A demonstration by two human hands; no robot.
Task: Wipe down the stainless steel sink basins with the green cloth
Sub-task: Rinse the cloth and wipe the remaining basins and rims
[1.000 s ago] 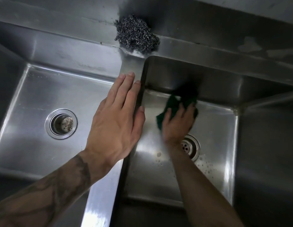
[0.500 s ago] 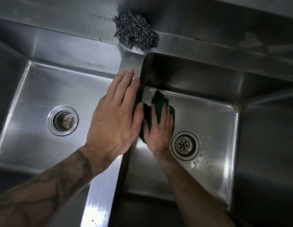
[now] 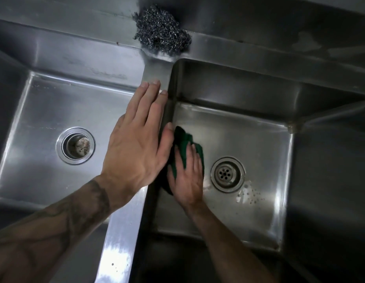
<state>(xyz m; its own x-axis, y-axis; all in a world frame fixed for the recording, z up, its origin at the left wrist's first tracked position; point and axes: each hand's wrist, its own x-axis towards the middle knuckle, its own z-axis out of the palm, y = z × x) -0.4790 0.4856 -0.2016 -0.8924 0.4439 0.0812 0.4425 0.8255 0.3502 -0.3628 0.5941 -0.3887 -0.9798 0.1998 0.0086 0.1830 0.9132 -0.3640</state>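
Observation:
Two stainless steel basins lie side by side, the left basin [image 3: 42, 111] and the right basin [image 3: 249, 135], split by a steel divider [image 3: 120, 248]. My right hand [image 3: 187, 178] presses the green cloth [image 3: 183, 139] flat on the right basin's floor, close to its left wall and left of the drain [image 3: 227, 174]. My left hand [image 3: 138, 144] rests flat and open on the divider, fingers together, thumb hanging over the right basin's edge.
A steel wool scourer [image 3: 163, 33] sits on the back ledge above the divider. The left basin has a round drain [image 3: 76, 145]. Water drops and specks lie on the right basin floor in front of its drain [image 3: 249, 196].
My right hand has slid the cloth from the basin's back wall leftward and toward me, along the left wall. The left hand has stayed on the divider.

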